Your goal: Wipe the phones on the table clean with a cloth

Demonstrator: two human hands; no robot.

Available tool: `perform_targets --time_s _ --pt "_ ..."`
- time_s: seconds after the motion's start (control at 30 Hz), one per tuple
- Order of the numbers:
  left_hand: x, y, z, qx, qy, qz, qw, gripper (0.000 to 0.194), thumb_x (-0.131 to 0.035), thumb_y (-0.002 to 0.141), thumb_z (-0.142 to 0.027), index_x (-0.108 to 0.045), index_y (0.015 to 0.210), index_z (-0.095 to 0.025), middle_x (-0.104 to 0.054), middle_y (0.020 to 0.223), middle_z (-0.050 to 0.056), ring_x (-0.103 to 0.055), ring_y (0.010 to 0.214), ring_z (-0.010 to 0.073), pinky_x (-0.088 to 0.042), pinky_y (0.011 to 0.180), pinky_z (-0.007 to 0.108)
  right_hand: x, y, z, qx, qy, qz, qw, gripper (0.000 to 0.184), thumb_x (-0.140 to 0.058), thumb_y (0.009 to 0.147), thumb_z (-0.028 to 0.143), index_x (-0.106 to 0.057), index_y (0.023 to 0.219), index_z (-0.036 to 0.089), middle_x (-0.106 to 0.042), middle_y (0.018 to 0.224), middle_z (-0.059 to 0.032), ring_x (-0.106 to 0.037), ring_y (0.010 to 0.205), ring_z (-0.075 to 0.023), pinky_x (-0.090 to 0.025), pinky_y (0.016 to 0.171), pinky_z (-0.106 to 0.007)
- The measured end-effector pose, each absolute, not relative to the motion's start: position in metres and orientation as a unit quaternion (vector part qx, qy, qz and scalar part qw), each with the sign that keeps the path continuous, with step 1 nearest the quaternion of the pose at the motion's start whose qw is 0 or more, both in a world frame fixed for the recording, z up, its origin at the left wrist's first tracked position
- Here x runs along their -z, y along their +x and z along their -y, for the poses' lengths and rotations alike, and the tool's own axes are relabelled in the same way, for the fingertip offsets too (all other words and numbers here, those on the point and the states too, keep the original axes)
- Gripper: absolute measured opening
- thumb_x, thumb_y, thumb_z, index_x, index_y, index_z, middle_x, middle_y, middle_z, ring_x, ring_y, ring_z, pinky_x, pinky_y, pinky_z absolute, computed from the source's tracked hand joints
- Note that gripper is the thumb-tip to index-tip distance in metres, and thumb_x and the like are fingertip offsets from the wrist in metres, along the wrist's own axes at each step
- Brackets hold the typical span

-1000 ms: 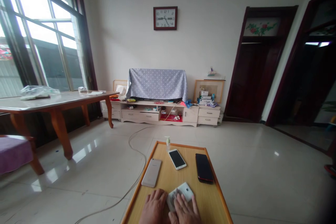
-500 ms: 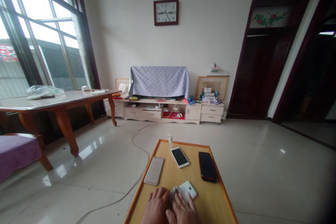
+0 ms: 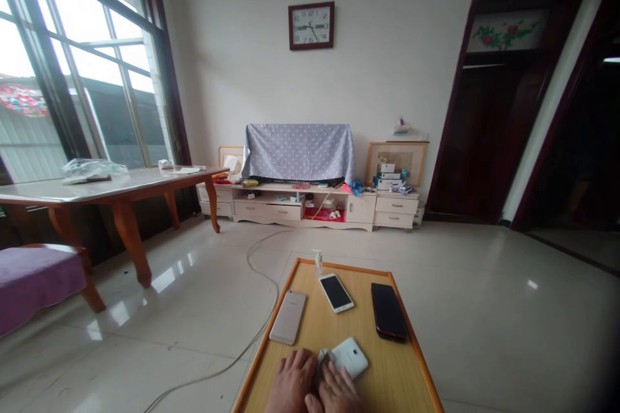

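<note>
My left hand rests low on the small wooden table, fingers bent and close together. Its fingertips meet a crumpled greyish cloth, and what lies beneath them is hidden. Beside it my right hand presses that cloth with its fingers against a white phone. The phone lies back up, tilted on the tabletop, its camera end showing and its near end covered by the cloth and fingers. Further up are a rose-gold phone lying face down, a white phone with a black screen and a dark phone.
A small clear pump bottle stands at the table's far edge. The small table has a raised orange-brown rim. A cable runs over the tiled floor on the left. A larger table and a low cabinet stand beyond.
The whole view has shifted slightly, so things sit a little further right. My right hand has slid slightly toward me on the white phone, baring more of its back.
</note>
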State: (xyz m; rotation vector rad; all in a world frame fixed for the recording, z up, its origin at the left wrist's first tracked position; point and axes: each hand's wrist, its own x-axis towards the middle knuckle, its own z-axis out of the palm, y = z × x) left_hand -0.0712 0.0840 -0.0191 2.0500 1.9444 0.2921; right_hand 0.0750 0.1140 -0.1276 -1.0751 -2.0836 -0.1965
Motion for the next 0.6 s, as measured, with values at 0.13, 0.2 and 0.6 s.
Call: perform_targets --time_s 0.13,0.2,0.6 --pt "0.022 -0.069 -0.083 -0.127 0.710 -0.679 0.137 0.046 -0.058 0.079 -0.049 -0.064 0.121 -0.031 -0.063 0.128 0.006 -0.054 0.119 0.0283 -0.039 0.101 0.043 0.103 0.095 -0.131 0.070 -0.409 0.848 0.329 0.038 -0.049 0.100 0.049 -0.074 0.122 0.031 -0.073 0.123 -0.0036 -0.071 0.112 -0.0273 -0.059 0.095 -0.038" --pt "0.024 -0.069 -0.083 -0.129 0.708 -0.681 0.138 0.043 -0.056 0.081 -0.047 -0.064 0.119 -0.031 -0.063 0.128 0.006 -0.054 0.119 0.0282 -0.039 0.101 0.043 0.096 0.098 -0.138 0.068 -0.414 0.854 0.309 0.040 -0.048 0.101 0.050 -0.074 0.122 0.029 -0.073 0.123 -0.0055 -0.071 0.111 -0.0280 -0.060 0.092 -0.038" --pt "0.029 -0.072 -0.086 -0.133 0.712 -0.674 0.145 0.053 -0.065 0.075 -0.059 -0.065 0.119 -0.029 -0.064 0.129 0.006 -0.054 0.121 0.0297 -0.038 0.102 0.042 0.089 0.094 -0.159 0.084 -0.469 0.832 0.283 0.048 -0.044 0.102 0.051 -0.072 0.125 0.019 -0.069 0.128 -0.0125 -0.066 0.120 -0.0332 -0.056 0.099 -0.047"
